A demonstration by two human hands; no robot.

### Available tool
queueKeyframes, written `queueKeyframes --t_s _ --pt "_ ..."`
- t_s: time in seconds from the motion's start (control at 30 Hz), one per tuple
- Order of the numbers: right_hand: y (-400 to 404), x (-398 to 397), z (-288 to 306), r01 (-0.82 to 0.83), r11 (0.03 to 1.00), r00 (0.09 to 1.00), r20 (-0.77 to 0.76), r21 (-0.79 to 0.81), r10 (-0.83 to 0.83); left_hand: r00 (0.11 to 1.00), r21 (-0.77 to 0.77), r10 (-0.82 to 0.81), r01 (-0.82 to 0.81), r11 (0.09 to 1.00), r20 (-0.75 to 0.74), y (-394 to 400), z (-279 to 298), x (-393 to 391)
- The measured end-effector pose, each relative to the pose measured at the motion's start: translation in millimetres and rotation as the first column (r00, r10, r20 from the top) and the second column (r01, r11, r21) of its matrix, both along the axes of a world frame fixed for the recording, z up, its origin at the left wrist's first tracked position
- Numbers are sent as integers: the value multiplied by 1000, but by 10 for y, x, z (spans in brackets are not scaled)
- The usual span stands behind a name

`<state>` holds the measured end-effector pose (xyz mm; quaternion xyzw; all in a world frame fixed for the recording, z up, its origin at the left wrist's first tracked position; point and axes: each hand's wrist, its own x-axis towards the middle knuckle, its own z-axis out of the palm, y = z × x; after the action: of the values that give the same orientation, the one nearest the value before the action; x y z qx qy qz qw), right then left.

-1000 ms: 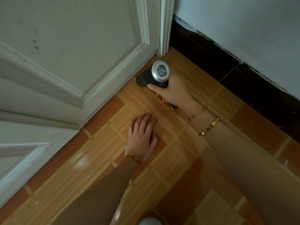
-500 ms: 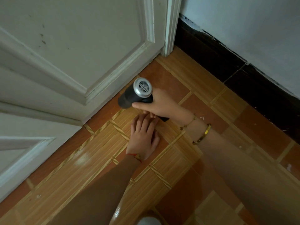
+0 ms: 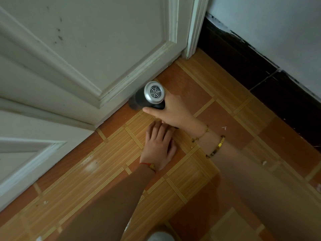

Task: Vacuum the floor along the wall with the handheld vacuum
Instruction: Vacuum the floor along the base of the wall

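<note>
My right hand (image 3: 173, 112) grips the handle of a black handheld vacuum (image 3: 149, 98) with a round silver rear grille. Its front end points down-left at the foot of the white panelled door (image 3: 90, 54), where the door meets the orange tiled floor (image 3: 107, 164); the nozzle tip is blurred. My left hand (image 3: 159, 145) lies flat on the tiles just below the right hand, fingers spread, holding nothing. The right wrist carries two gold bracelets, the left a red string.
A white door frame post (image 3: 195, 26) stands at the corner. To its right runs a dark skirting band (image 3: 260, 66) below a pale wall (image 3: 278, 23). Small white specks lie on the tiles at the right (image 3: 225, 127).
The vacuum and my right hand slid down-left along the door's bottom edge, then back up and right a little. My left hand stayed flat on the floor.
</note>
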<state>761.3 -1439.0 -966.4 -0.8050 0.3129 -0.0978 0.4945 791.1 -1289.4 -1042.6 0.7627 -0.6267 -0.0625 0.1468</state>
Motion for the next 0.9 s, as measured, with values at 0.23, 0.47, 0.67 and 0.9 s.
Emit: queueKeyframes --t_s 0.23,0.47,0.67,0.9 --pt "-210 -86 -14 270 962 962 47 -36 -268 1000 -4 -18 18 1000 -9 -18 40 5" --pt "-479 -192 -63 352 934 936 40 -52 -351 999 -1 -21 21 1000 -25 -17 43 4" --pt "-703 -319 -30 509 849 861 84 -145 -502 999 -15 -14 14 1000 -34 -18 27 5" --pt "-880 -424 20 552 814 834 90 -180 -545 999 -11 -11 10 1000 -48 -22 9 2"
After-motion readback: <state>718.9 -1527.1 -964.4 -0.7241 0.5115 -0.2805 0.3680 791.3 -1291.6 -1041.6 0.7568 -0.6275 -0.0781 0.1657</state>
